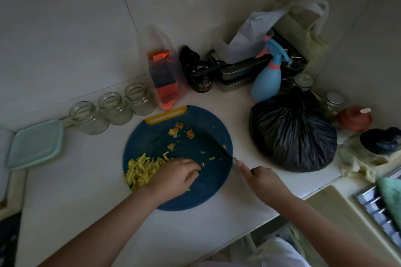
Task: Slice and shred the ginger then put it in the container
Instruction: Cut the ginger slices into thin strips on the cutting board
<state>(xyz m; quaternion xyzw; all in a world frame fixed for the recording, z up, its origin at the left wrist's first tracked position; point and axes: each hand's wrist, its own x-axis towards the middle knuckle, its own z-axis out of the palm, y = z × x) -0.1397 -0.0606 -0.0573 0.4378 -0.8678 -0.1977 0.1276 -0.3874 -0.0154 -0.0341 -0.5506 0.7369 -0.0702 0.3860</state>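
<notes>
Ginger shreds (143,169) lie heaped at 8 o'clock on the round blue cutting board (195,195), which sits on the white counter (86,201). The left hand (175,175) rests at the heap's right edge, fingers bent with their tips down on the board; whether they pinch a piece I cannot tell. At 4 o'clock the right hand (263,182) grips the knife (219,145) by its handle, forefinger stretched along the top, the blade reaching in toward the board's middle. Small ginger chunks (175,131) are scattered toward 12 o'clock. A teal lidded container (35,144) stands off the board at 9 o'clock. Beyond it, three glass jars (115,105) stand in a row at 10 to 11 o'clock, and a tied black bag (293,132) sits at 3 o'clock.
</notes>
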